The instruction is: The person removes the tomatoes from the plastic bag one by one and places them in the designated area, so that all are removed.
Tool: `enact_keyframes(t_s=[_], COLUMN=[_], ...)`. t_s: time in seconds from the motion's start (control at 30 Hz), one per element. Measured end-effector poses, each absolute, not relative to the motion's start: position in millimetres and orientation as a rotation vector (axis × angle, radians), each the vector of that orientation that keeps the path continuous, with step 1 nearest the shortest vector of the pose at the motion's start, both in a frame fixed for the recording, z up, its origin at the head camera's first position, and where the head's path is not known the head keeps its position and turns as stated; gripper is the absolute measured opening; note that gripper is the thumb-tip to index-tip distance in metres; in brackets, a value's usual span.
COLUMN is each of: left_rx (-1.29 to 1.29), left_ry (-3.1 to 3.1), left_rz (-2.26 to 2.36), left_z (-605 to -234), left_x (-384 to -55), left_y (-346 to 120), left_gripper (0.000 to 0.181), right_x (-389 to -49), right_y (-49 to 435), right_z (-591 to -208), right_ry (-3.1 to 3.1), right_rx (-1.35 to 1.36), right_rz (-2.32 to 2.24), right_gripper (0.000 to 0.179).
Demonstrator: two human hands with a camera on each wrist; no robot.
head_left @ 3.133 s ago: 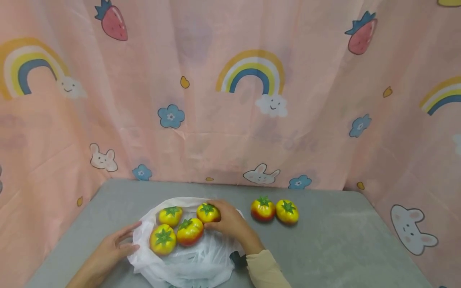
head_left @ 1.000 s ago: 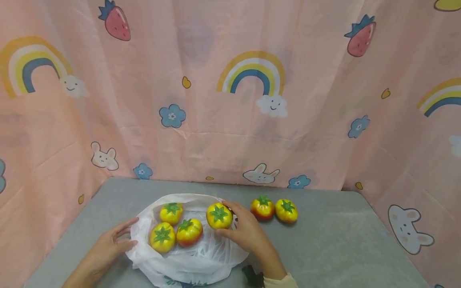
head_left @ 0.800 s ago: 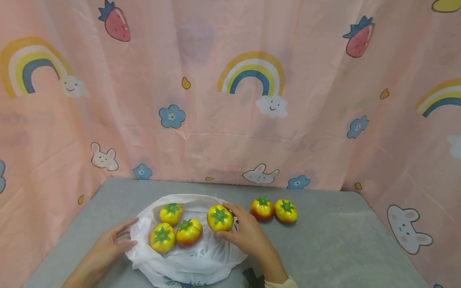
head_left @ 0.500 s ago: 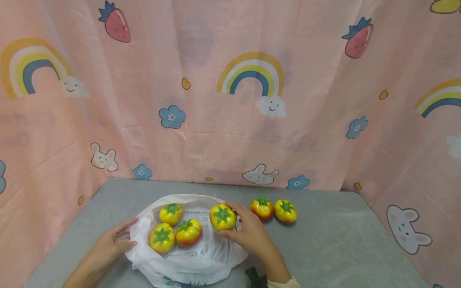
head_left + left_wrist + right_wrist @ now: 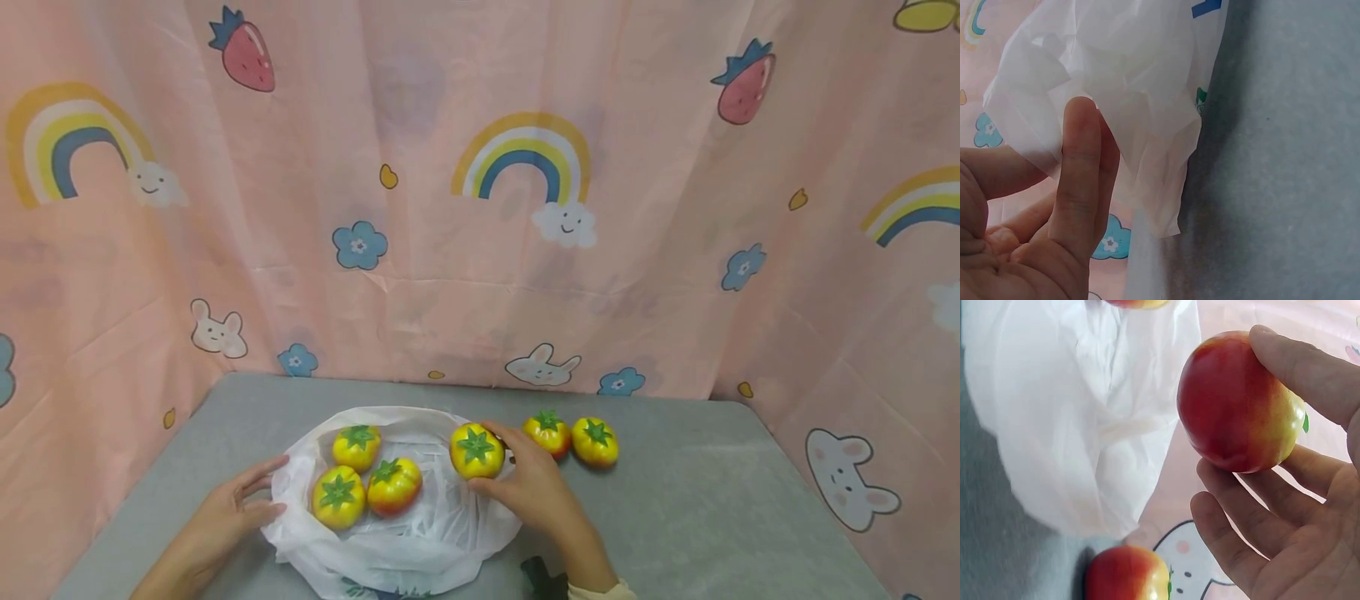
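Observation:
My right hand (image 5: 536, 483) holds a yellow-red tomato (image 5: 477, 451) with a green star-shaped calyx between thumb and fingers, over the right rim of a white plastic bag (image 5: 420, 554). In the right wrist view, the held tomato's (image 5: 1235, 403) red underside shows beside the bag (image 5: 1066, 425). Three more tomatoes lie inside the bag: one at the back (image 5: 357, 447), one in front (image 5: 338, 497) and a redder one (image 5: 394, 487). My left hand (image 5: 225, 512) touches the bag's left side with its fingertips, thumb and fingers apart; the left wrist view shows them at the thin film (image 5: 1141, 94).
Two tomatoes stand side by side on the grey table (image 5: 712, 500), a redder one (image 5: 547, 434) and a yellow one (image 5: 595, 442), just right of the right hand. A pink patterned curtain (image 5: 637, 250) hangs behind the table and along both sides.
The right hand has lifted the tomato from the back right inside the bag and carried it rightward to the bag's rim. The left hand has stayed at the bag's left side.

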State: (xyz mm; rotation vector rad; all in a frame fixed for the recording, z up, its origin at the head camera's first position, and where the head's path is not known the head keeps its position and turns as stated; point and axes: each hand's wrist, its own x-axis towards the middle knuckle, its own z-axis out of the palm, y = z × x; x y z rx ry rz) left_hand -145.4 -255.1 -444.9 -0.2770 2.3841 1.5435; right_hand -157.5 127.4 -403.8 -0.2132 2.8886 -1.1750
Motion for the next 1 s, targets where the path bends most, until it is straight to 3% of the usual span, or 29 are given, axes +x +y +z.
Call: enact_keyframes(t_s=[1.0], left_rx=[-0.326], left_ry=[2.368], left_rz=[1.515], left_z=[-446.1], left_x=[-148.7], left_y=[-252.3], left_gripper=[0.074], right_x=[-152.5], right_y=[171.9], right_z=[-407.4], right_ry=[2.968], right_rx=[-0.118], right_rz=[-1.127], right_gripper=[0.078])
